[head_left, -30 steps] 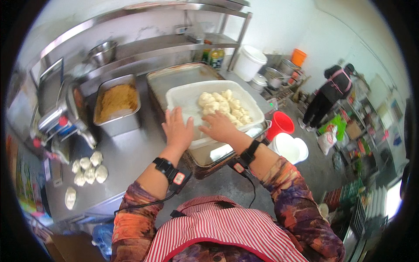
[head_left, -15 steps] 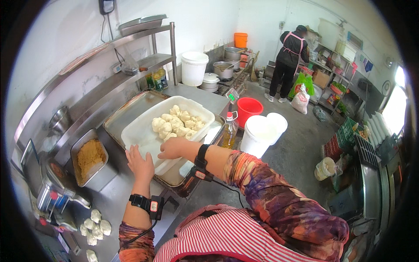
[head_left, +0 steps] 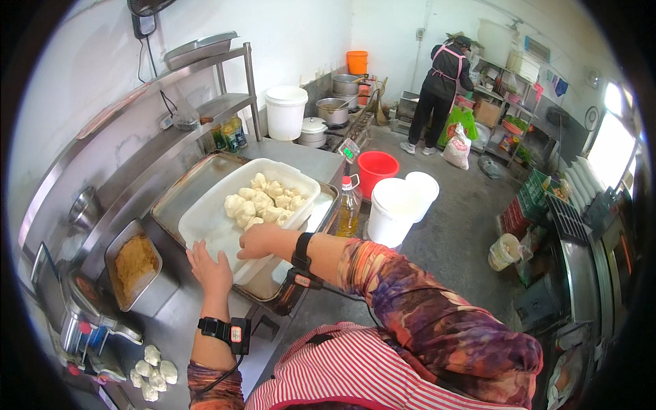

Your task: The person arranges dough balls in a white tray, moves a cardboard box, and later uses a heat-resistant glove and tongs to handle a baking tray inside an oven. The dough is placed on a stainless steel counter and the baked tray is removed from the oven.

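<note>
A white plastic tub (head_left: 198,240) sits on a worn metal baking tray (head_left: 179,195), with a cluster of pale dough pieces (head_left: 263,198) gathered at its far right. My right hand (head_left: 263,242) reaches over the tub's near side, its fingers curled down just short of the dough. Whatever lies under those fingers is hidden. My left hand (head_left: 210,269) is beside the tub's near left corner, fingers spread, holding nothing. Several more dough lumps (head_left: 152,372) lie on the metal worktop at the lower left.
Left of my left hand stands a metal pan of brown crumbly filling (head_left: 135,263), near a metal machine (head_left: 92,321). An oil bottle (head_left: 348,212), white buckets (head_left: 391,212) and a red basin (head_left: 377,171) are on the right. Farther back, another person (head_left: 441,96) stands by shelves.
The whole view has shifted, so the worktop sits slightly lower and farther left. Both hands keep nearly the same places at the tub's near end.
</note>
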